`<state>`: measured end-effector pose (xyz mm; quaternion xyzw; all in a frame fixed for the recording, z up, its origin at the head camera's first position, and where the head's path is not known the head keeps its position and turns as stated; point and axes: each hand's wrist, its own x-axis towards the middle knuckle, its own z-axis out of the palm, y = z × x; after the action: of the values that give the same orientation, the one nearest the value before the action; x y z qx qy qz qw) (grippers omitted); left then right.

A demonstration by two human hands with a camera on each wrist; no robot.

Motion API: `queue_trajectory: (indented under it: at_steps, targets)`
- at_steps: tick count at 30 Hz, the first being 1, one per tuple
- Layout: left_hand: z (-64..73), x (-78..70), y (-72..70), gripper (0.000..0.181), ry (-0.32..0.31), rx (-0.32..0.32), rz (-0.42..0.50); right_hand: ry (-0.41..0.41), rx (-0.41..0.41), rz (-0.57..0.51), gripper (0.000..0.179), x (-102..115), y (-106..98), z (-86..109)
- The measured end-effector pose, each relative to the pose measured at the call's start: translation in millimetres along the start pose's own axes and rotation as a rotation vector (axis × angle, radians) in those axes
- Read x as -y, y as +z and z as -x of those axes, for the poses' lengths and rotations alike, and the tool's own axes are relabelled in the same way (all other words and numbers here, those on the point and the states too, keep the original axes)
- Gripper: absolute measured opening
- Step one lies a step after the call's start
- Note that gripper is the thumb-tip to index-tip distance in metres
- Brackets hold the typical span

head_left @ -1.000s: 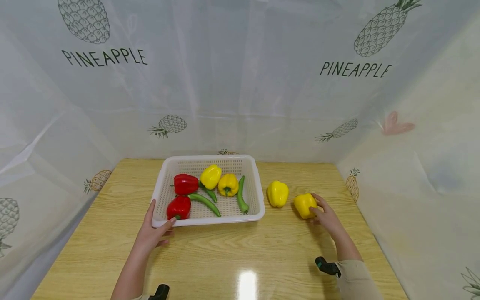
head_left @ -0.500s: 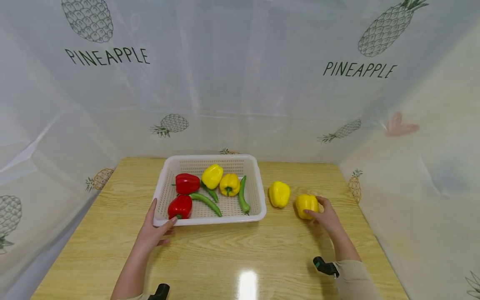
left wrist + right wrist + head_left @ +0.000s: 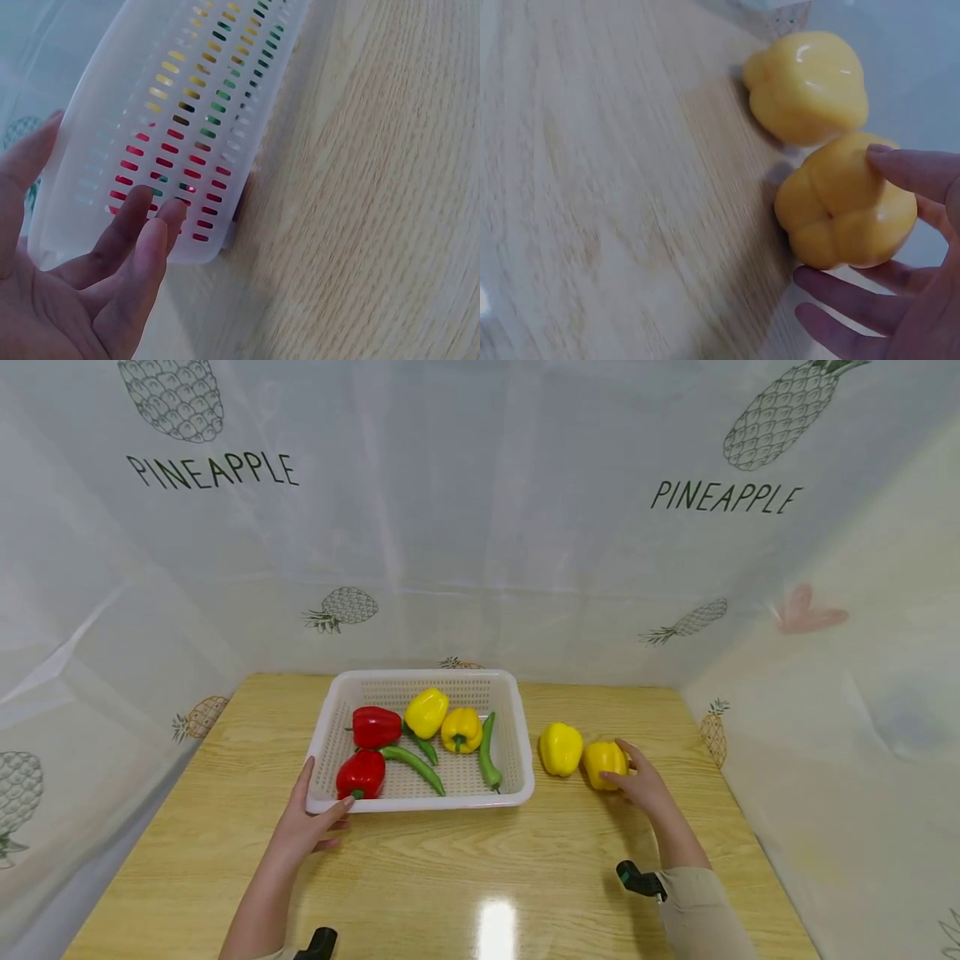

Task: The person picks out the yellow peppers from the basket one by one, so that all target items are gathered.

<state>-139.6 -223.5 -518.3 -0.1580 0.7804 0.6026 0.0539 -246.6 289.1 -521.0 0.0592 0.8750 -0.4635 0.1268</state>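
A white perforated basket (image 3: 422, 675) stands on the wooden table, holding two red bell peppers (image 3: 377, 727), two yellow bell peppers (image 3: 427, 713) and several long green chili peppers (image 3: 490, 756). My left hand (image 3: 298, 831) grips its near left corner, the thumb over the near rim; in the left wrist view the other fingers (image 3: 159, 247) sit loosely by the outer wall. To the basket's right, my right hand (image 3: 643, 787) holds a yellow bell pepper (image 3: 840, 206) between thumb and fingers, close over the table. Right beside that one lies another yellow bell pepper (image 3: 561, 749).
The wooden table (image 3: 442, 868) ends at the back and sides against hanging white sheets (image 3: 465, 527) with a pineapple print. Black wrist cameras (image 3: 640, 880) sit at both wrists. Bright light reflects off the table's front.
My right hand has turned the yellow bell pepper and moved it left, close to the other one. The left hand and the basket hold still.
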Motion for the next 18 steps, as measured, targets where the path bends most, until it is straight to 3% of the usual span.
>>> queue_trajectory:
  at_steps: [18]
  targets:
    - [2.0,-1.0,-2.8,0.109,0.004,0.032,-0.030,0.015,-0.044,0.000,0.082,-1,2,-9.5]
